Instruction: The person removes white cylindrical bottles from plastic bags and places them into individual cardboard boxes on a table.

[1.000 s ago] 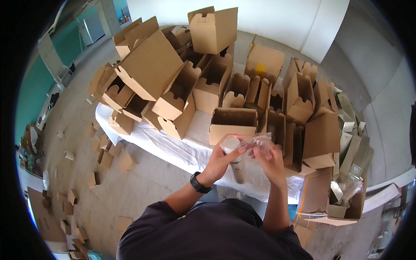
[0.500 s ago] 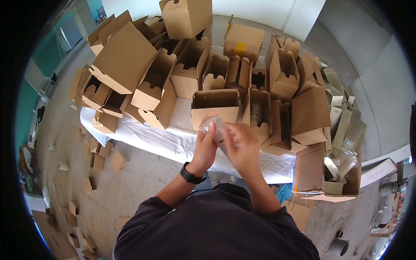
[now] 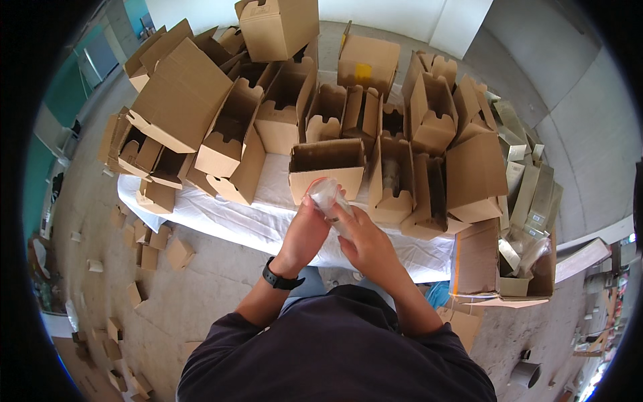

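A clear plastic bag (image 3: 326, 191) with a red line along its edge is held in front of my chest, bunched into a roughly tubular shape. Whether anything lies inside it I cannot make out. My left hand (image 3: 307, 233) is closed on the bag's left side, thumb up, with a black watch on that wrist. From the right, my right hand (image 3: 367, 242) grips the lower part, its fingers along the plastic. Just beyond the bag stands an open cardboard box (image 3: 326, 181) with a dark inside.
Many open cardboard boxes (image 3: 231, 127) crowd the table, which has a white cloth (image 3: 221, 209). To the right, a larger carton (image 3: 477, 258) holds long pale boxes and plastic wrap. Small cardboard pieces (image 3: 179, 254) litter the floor at left. A grey pipe piece (image 3: 526, 374) lies at lower right.
My right hand, blurred before, now shows sharply with its fingers along the bag. The bag's top with the red line stands more open to view. The whole view has shifted slightly.
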Tool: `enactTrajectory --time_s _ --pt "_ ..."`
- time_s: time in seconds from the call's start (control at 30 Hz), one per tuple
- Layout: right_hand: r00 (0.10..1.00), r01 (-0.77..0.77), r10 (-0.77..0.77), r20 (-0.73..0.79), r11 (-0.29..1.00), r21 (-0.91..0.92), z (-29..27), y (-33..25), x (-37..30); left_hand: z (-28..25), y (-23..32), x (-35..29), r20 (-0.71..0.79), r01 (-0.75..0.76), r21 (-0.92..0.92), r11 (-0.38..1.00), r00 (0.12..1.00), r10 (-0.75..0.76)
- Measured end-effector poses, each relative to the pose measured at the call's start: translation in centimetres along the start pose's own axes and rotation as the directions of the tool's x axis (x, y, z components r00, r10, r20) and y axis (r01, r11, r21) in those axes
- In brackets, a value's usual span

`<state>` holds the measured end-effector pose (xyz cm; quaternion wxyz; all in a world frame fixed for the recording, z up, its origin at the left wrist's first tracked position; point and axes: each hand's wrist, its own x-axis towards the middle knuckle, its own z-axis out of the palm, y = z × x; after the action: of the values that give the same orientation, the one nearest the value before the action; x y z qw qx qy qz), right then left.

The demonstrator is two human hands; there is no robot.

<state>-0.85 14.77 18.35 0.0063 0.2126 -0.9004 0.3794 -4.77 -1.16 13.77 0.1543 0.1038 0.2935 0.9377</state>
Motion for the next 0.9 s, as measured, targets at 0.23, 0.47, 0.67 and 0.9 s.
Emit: enactTrajectory --time_s 0.23,0.47,0.67,0.9 --pt "0.953 0.042 0.099 -0.286 0.893 0.449 -1.5 3.8 2.4 -4.3 2.3 1.6 0.279 -0.139 0.925 -0.353 0.88 0.385" --pt "0.813 0.449 0.044 -0.581 0.588 0.673 -2.5 4.0 12.5 -6.5 0.8 2.8 0.272 -0.104 0.846 -0.522 0.928 0.255" --pt "0.986 0.058 -0.144 0.085 0.773 0.632 -1.4 8.2 18.9 -7.3 0.1 3.0 0.329 -0.148 0.838 -0.525 0.905 0.271" --pt "0.872 0.154 -0.073 0.484 0.98 -0.129 -1.4 11.0 20.3 -7.6 0.4 2.8 0.319 -0.16 0.857 -0.49 0.912 0.259"
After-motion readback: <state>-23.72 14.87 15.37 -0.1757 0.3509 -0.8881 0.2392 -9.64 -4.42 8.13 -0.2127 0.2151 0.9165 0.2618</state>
